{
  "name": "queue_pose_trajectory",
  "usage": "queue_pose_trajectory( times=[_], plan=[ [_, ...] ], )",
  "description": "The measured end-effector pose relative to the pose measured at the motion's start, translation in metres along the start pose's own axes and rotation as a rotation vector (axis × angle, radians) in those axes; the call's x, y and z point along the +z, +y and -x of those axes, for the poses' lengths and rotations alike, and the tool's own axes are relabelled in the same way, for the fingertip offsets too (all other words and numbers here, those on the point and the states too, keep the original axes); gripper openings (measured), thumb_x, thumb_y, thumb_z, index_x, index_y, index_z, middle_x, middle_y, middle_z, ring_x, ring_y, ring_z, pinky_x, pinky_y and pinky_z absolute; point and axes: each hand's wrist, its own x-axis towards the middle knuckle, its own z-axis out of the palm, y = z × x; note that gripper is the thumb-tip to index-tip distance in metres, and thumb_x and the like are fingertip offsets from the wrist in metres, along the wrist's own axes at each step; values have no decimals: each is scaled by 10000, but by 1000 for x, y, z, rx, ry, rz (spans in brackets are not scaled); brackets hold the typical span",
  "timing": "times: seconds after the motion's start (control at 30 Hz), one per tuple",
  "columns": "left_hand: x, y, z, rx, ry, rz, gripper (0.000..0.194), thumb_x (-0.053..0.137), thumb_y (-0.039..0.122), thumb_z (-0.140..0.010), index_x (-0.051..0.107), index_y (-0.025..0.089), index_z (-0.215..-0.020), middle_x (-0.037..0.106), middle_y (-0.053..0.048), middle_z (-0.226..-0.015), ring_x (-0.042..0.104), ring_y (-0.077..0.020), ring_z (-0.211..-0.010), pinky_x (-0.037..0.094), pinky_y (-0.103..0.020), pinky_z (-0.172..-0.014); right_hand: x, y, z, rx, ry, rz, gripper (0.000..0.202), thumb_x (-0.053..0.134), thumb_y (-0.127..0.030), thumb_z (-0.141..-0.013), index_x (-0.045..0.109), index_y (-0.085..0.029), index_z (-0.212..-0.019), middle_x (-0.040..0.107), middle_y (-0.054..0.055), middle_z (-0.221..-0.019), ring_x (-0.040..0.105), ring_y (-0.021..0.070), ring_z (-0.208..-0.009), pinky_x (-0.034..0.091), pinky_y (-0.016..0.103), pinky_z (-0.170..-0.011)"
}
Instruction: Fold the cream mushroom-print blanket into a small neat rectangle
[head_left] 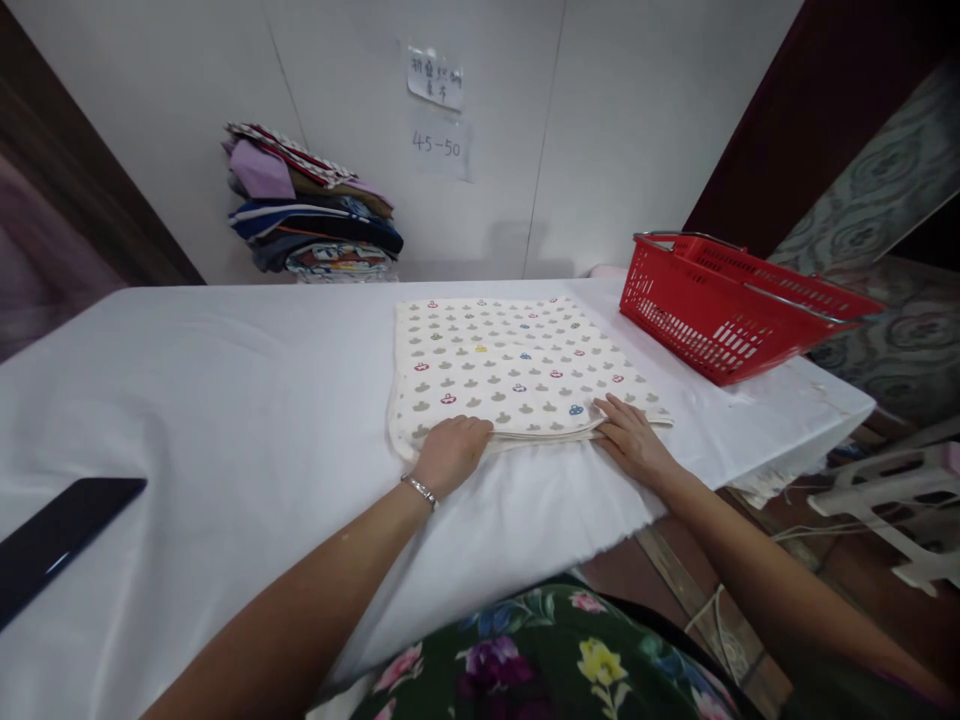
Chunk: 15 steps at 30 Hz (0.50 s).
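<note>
A cream cloth (pixel 495 365) printed with small grey and coloured mushroom-like shapes lies folded in layers on the white-covered table. My left hand (pixel 453 452), with a bracelet at the wrist, grips the near edge of the cloth left of its middle, fingers curled over it. Toward the near right corner, my right hand (pixel 631 440) holds the same edge, its fingertips on top and the thumb hidden. Between the hands the layered edge bows slightly.
A red plastic basket (pixel 675 300) stands at the right on the white tablecloth (pixel 262 400). Folded fabrics (pixel 315 215) are piled by the back wall. A dark flat object (pixel 67 530) lies at left. Paper notes (pixel 436 80) hang on the wall. A white stool (pixel 892 500) is at lower right.
</note>
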Motion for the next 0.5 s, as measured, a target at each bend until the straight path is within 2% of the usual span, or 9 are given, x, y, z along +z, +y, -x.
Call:
queue_pose_trajectory(
  times=[0.2,0.5],
  plan=[
    [-2,0,1,-18,-7,-5,282,321,281,-941,589,193,-932,647,-32,-808,573,-177,-779,400,-304,-669,4,-14,-16,-47,22,-45,209,446,-215,-892,644,-174,-840,464,113,-1345,309,288,-1310,342,512,-992],
    [-4,3,0,-18,-63,1,280,330,296,-939,587,185,-919,643,-44,-822,565,-181,-780,395,-302,-669,-5,-19,-1,-60,60,-108,187,457,-211,-894,640,-176,-897,513,116,-1292,305,267,-1312,369,459,-980]
  ],
)
